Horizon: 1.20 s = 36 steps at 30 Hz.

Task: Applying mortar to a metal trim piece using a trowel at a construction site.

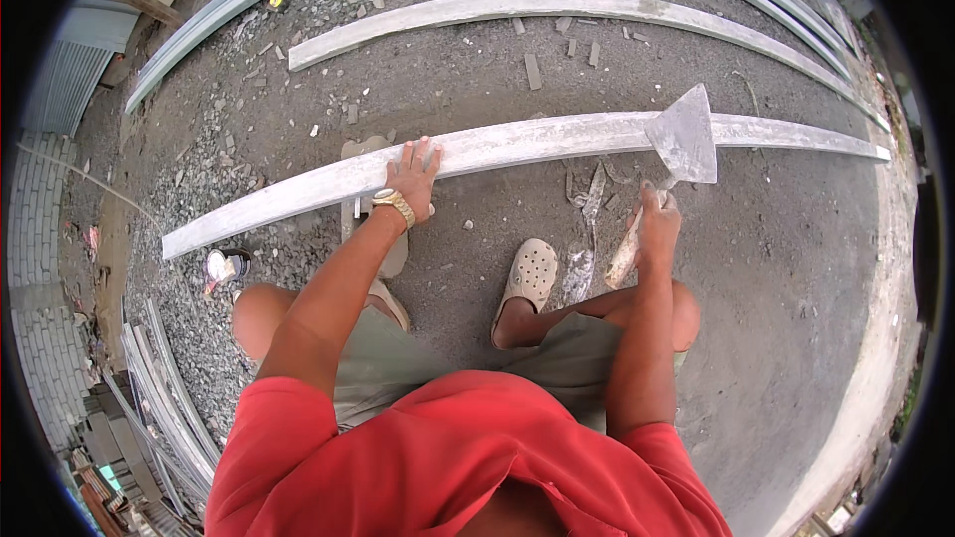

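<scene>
I found the left hand [412, 182] spread on the beam [537, 142], right hand [656, 226] grasping the trowel [686, 141]; firm bracing seemed advisable.

Matt metal trowel [688, 139], chalky-surfaced beam [537, 139], rough gravel [184, 333], matt cloth shirt [438, 467]

Outdoor building yard: loose gravel [189, 338], long pale beams [557, 137], grey blockwork [40, 209].

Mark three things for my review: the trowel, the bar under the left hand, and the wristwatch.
Trowel [686, 139]: head view, on its blade.
Bar [532, 143]: head view, mid-length on its pale upper face.
Wristwatch [400, 205]: head view, on its band.
</scene>
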{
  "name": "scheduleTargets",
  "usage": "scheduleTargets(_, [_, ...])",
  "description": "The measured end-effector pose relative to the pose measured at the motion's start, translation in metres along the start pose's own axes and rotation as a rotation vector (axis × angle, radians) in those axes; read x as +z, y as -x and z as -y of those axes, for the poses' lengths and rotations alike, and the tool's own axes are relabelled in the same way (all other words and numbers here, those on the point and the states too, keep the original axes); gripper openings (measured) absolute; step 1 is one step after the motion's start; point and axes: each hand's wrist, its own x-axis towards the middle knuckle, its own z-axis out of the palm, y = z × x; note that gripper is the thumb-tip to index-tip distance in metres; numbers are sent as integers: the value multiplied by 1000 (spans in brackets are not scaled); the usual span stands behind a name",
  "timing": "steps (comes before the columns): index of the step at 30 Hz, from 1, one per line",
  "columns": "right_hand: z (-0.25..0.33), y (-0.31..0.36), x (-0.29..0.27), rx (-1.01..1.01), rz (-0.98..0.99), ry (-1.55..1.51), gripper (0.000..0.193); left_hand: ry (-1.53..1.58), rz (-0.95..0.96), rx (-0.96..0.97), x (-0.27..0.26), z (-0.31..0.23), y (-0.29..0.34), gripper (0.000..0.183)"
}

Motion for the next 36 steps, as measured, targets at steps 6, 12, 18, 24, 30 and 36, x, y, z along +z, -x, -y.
scheduleTargets(6, [-3,8,6,-259,-9,300,22,248,519,-76,-91,146,38,89])
scheduleTargets(12, [-3,43,18,386,590,-490,27,543,-19,-359,-119,235,115,86])
scheduleTargets(18, [0,23,27,59,358,-74,25,922,255,-434,-55,256,180,74])
scheduleTargets(24, [-19,-61,23,30,255,44,22,980,63,-319,-49,255,197,73])
scheduleTargets(30, [-47,16,113,-2,162,84,21,743,177,-409,-50,258,208,74])
scheduleTargets(36, [-100,98,199,-229,279,366,35,607,-74,-278,-62,228,152,74])
